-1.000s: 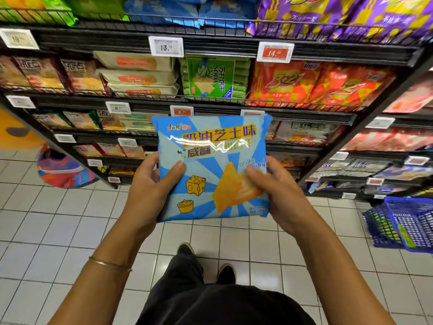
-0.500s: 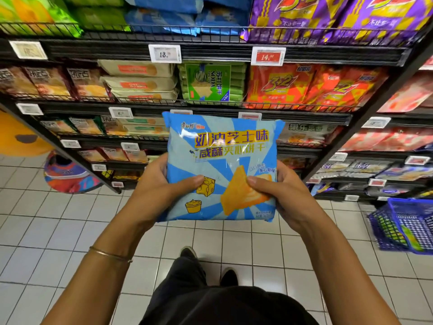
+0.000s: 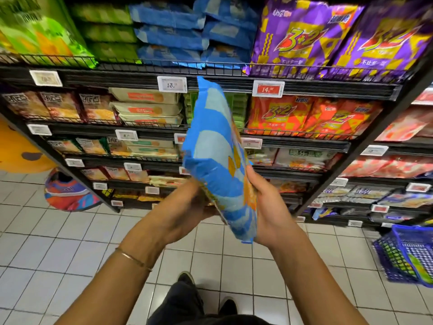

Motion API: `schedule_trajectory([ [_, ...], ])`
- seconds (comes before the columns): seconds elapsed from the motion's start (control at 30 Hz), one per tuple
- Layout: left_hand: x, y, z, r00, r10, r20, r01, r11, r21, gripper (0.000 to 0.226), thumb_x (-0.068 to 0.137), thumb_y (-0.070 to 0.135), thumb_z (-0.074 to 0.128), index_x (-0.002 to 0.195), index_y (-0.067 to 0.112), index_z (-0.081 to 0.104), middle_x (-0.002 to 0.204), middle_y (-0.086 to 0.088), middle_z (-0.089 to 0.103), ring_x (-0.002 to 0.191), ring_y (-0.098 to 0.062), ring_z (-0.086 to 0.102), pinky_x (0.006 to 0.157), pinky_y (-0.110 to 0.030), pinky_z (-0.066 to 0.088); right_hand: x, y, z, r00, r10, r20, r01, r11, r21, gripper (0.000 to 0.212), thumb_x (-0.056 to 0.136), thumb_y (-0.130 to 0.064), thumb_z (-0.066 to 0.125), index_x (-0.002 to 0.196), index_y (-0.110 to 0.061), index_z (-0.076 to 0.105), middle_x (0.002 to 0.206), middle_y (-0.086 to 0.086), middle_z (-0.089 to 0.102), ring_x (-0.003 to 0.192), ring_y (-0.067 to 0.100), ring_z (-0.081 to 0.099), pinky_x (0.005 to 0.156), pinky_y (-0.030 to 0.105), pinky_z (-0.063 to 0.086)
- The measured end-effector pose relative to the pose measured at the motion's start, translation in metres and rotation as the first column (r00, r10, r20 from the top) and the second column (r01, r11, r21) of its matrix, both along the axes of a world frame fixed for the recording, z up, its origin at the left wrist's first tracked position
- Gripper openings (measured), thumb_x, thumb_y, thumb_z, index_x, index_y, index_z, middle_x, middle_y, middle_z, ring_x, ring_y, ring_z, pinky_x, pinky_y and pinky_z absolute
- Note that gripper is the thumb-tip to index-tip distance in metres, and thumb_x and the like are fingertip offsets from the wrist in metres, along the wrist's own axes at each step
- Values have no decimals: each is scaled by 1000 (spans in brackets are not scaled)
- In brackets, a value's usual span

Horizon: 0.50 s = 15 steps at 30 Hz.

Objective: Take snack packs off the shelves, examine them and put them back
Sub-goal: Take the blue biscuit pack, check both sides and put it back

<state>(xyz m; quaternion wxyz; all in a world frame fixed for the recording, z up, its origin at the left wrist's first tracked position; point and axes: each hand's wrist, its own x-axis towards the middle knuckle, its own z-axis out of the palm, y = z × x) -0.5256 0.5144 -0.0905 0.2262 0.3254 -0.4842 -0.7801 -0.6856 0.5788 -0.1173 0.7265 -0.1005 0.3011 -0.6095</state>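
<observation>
A blue and pale-blue striped snack pack (image 3: 216,156) stands on edge in front of the black shelves (image 3: 234,85), turned so its front faces right. My left hand (image 3: 185,207) grips its lower left side from behind, its fingers hidden by the pack. My right hand (image 3: 269,205) holds the lower right side, with the thumb lying on the printed front. Both hands are at the pack's bottom end, above the tiled floor.
Shelves hold several rows of packs: purple packs (image 3: 304,38) top right, red packs (image 3: 293,113) below them, blue packs (image 3: 187,31) top middle. A blue basket (image 3: 407,254) sits on the floor at right. My shoes (image 3: 187,277) are below.
The pack has been rotated from flat, front facing me, to edge-on, and lifted higher. The view has tilted up toward the upper shelves.
</observation>
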Motion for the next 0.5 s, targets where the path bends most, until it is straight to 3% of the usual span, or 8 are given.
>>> schedule_trajectory([
  [0.07, -7, -5, 3, 999, 46, -1, -45, 995, 94, 56, 106, 53, 43, 142, 16, 63, 145, -19, 62, 133, -36, 58, 115, -59, 40, 5, -13, 11, 981, 29, -190, -23, 999, 36, 47, 100, -50, 51, 128, -19, 74, 127, 8, 74, 112, 26, 73, 89, 40, 59],
  [0.1, -7, -10, 4, 997, 73, -32, -68, 988, 139, 56, 111, 54, 30, 137, 22, 68, 143, -13, 65, 132, -33, 61, 114, -59, 42, 6, -19, 18, 926, 35, -375, -6, 997, 80, 49, 100, -54, 51, 130, -21, 72, 128, 7, 73, 117, 26, 71, 96, 43, 57],
  [0.17, -7, -20, 8, 985, 110, -136, -79, 974, 213, 66, 112, 58, 16, 138, 24, 67, 142, -7, 66, 128, -27, 64, 109, -52, 47, 3, -30, 34, 708, 40, -705, 61, 991, 116, 56, 98, -58, 54, 138, -20, 62, 133, 8, 70, 123, 27, 67, 106, 49, 51],
  [0.23, -8, -30, 12, 972, 141, -186, -93, 965, 244, 76, 107, 68, 14, 150, 20, 55, 142, -8, 65, 127, -27, 62, 107, -48, 46, -3, -39, 50, 546, -29, -837, 141, 988, 57, 59, 96, -55, 60, 144, -22, 51, 132, 1, 67, 121, 20, 64, 99, 43, 52],
  [0.3, -12, -40, 23, 966, 132, -222, -92, 979, 181, 81, 101, 77, 27, 151, 19, 53, 132, -7, 69, 117, -27, 62, 99, -45, 47, -6, -44, 71, 560, -90, -824, 102, 994, -39, 48, 94, -53, 62, 135, -28, 57, 122, -6, 68, 116, 16, 66, 87, 34, 51],
  [0.4, -16, -50, 46, 969, 154, -194, -160, 987, -16, 100, 75, 82, 69, 148, 15, 55, 135, -10, 67, 117, -28, 64, 102, -44, 50, -8, -50, 101, 687, -97, -721, -4, 991, -137, 54, 81, -66, 57, 120, -31, 66, 112, -10, 75, 107, 10, 71, 89, 37, 52],
  [0.47, -17, -60, 62, 955, 267, -133, -289, 937, -198, 104, 71, 73, 78, 150, 13, 50, 142, -14, 65, 118, -27, 68, 101, -43, 54, -14, -54, 115, 803, -87, -590, -58, 973, -223, 58, 89, -70, 50, 123, -27, 68, 109, -10, 77, 98, 8, 72, 93, 44, 55],
  [0.5, -18, -67, 69, 940, 323, -113, -343, 889, -305, 102, 69, 68, 78, 150, 12, 48, 142, -13, 65, 117, -24, 69, 100, -42, 55, -18, -56, 124, 862, -54, -505, -90, 963, -256, 65, 93, -73, 45, 131, -25, 67, 121, -5, 75, 110, 15, 71, 101, 54, 53],
])
